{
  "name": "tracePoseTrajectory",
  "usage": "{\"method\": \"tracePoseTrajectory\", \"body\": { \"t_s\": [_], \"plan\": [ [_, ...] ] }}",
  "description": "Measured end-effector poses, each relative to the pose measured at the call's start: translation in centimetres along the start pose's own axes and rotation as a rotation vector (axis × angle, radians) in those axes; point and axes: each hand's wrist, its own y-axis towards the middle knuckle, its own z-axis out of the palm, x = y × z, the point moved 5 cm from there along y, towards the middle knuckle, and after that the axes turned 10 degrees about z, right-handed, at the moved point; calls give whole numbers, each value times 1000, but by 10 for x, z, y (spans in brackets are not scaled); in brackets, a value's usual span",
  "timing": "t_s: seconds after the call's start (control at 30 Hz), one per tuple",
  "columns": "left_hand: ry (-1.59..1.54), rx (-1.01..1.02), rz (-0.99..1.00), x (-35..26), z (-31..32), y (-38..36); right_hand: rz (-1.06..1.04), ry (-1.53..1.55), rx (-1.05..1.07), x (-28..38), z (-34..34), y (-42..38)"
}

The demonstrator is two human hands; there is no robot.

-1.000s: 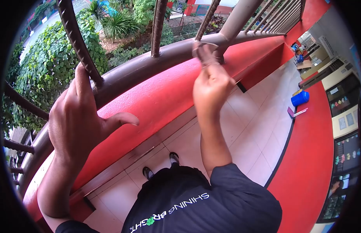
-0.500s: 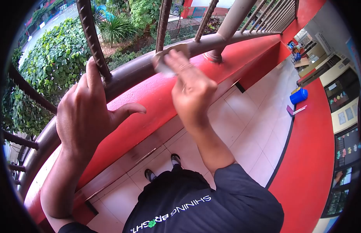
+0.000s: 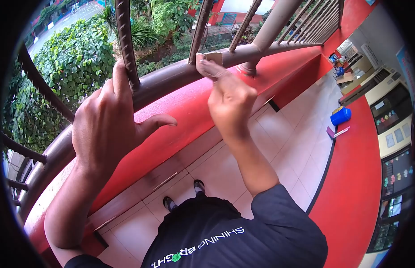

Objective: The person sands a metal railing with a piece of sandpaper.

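A dark brown metal railing (image 3: pixel 158 85) with ridged upright bars (image 3: pixel 123 40) runs along a red ledge. My left hand (image 3: pixel 104 127) lies against its lower pipe, fingers stretched up beside a bar and thumb held apart. Further along the pipe, my right hand (image 3: pixel 229 96) pinches a small stiff beige sheet that looks like sandpaper (image 3: pixel 213 57). The sheet is at the pipe near the foot of another bar. My fingers cover part of it, and its underside is hidden.
Below the railing runs the red ledge (image 3: pixel 189 105), then a pale tiled floor (image 3: pixel 279 134) where my feet stand. A blue container (image 3: pixel 341 116) and a pink dustpan-like object (image 3: pixel 331 132) are to the right. Leafy plants (image 3: pixel 73 62) grow beyond the bars.
The view has shifted slightly, so the railing and both hands appear further right. My right hand has moved a little along the pipe with the sheet, which is less blurred now.
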Motion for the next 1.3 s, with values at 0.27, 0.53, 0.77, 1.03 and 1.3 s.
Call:
{"method": "tracePoseTrajectory", "body": {
  "t_s": [0.27,0.53,0.77,1.03,1.3],
  "plan": [
    [29,13,-3,-1,1,-1,40,-43,-27,-12,-7,40],
    [3,-9,14,0,2,-2,153,-149,125,-10,-8,69],
    [8,0,5,0,0,-2,130,-224,160,-11,-6,69],
    [-25,13,-2,0,-3,-2,47,-326,260,17,-3,61],
    [-40,-10,24,2,0,-2,112,-260,284,13,-3,63]
  ]
}}
